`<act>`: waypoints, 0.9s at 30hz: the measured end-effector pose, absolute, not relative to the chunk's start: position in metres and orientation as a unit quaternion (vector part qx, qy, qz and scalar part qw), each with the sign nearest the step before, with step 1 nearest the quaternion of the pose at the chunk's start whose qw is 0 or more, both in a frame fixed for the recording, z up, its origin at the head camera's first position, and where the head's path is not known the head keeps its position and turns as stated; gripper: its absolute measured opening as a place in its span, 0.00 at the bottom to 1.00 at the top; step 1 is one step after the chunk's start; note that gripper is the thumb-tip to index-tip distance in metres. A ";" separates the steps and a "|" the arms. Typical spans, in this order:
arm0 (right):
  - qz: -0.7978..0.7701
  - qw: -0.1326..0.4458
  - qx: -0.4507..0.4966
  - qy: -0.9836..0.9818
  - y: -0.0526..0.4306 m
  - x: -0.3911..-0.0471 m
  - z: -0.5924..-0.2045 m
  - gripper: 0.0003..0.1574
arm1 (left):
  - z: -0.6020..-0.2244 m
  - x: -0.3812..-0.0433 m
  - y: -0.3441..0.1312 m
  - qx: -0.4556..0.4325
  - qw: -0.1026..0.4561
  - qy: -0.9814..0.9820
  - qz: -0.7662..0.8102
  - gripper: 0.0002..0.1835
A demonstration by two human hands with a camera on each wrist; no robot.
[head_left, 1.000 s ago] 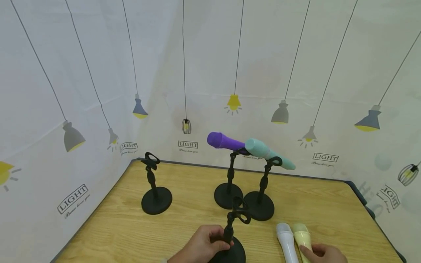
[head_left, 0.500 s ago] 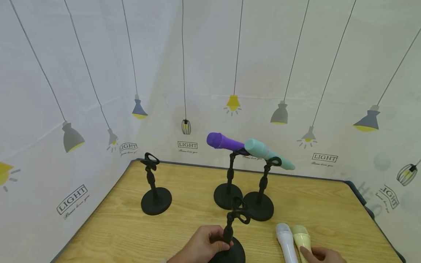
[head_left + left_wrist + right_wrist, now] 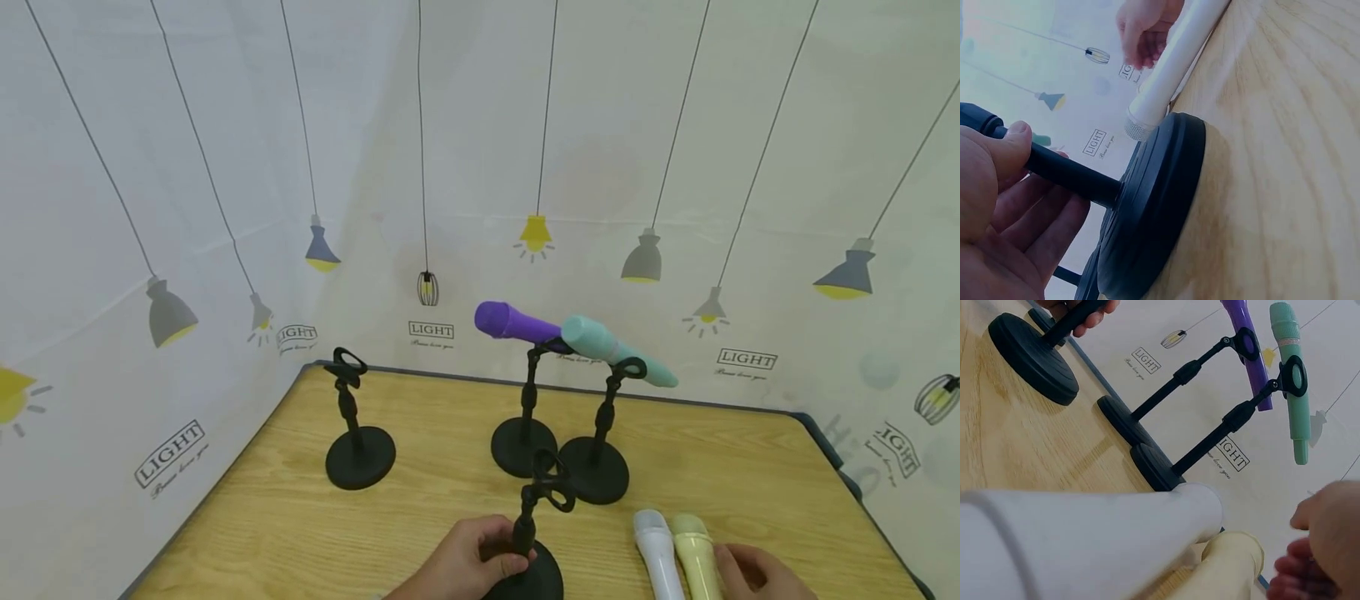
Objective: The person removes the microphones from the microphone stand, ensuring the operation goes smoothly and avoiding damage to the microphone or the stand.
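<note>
My left hand (image 3: 468, 560) grips the post of a black microphone stand (image 3: 525, 529), whose round base (image 3: 1154, 206) is close over the wooden table in the left wrist view. The stand's clip holds no microphone. At the lower right a white microphone (image 3: 658, 554) and a pale yellow microphone (image 3: 697, 557) lie side by side, heads pointing away from me. My right hand (image 3: 759, 573) is just right of the yellow one, its fingers loosely curled around nothing. In the right wrist view, a gap shows between this hand (image 3: 1319, 540) and the yellow microphone (image 3: 1222, 572).
Two black stands behind carry a purple microphone (image 3: 517, 323) and a mint green microphone (image 3: 618, 350), both tilted. Another black stand (image 3: 358, 454) with an unfilled clip is at the back left. A white curtain (image 3: 480, 167) printed with lamps surrounds the wooden table (image 3: 300, 525).
My right hand has come off the yellow microphone and moved slightly right, beside it. The left hand keeps its grip on the stand; the other stands have not moved.
</note>
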State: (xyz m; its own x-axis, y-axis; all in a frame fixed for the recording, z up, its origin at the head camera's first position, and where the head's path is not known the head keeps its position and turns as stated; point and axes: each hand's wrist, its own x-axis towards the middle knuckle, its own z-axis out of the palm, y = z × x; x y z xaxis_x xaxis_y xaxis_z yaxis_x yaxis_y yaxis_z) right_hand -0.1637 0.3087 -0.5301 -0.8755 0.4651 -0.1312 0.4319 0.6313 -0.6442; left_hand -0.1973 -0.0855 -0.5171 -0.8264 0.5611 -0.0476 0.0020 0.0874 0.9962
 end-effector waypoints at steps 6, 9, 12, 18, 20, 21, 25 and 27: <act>0.391 0.190 -0.200 -0.878 0.272 -0.156 -0.511 0.16 | -0.520 -0.198 -0.087 0.210 0.209 0.700 0.649 0.14; 0.416 0.221 -0.166 -0.866 0.258 -0.155 -0.506 0.10 | -0.521 -0.198 -0.087 0.214 0.203 0.699 0.652 0.14; 0.445 0.195 -0.140 -0.863 0.249 -0.157 -0.502 0.09 | -0.520 -0.197 -0.087 0.220 0.198 0.696 0.654 0.14; 0.504 0.110 -0.101 -0.851 0.229 -0.162 -0.494 0.12 | -0.519 -0.196 -0.088 0.221 0.191 0.702 0.650 0.14; 0.520 0.103 -0.084 -0.844 0.220 -0.162 -0.491 0.11 | -0.519 -0.196 -0.087 0.217 0.191 0.703 0.650 0.14; 0.526 0.102 -0.078 -0.841 0.215 -0.162 -0.490 0.10 | -0.519 -0.196 -0.087 0.215 0.191 0.704 0.650 0.14; 0.541 0.098 -0.045 -0.834 0.196 -0.163 -0.485 0.08 | -0.520 -0.196 -0.086 0.209 0.192 0.706 0.649 0.13; 0.554 0.092 -0.030 -0.827 0.188 -0.164 -0.484 0.07 | -0.521 -0.197 -0.086 0.206 0.192 0.707 0.648 0.13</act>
State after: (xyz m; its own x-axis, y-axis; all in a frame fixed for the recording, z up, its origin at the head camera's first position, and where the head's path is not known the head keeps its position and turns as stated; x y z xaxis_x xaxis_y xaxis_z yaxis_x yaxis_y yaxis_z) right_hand -0.1638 0.1877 -0.4839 -0.9813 0.1519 0.1184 -0.0518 0.3838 -0.9219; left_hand -0.1966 -0.0861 -0.5208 -0.8410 0.5410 -0.0040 0.0429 0.0741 0.9963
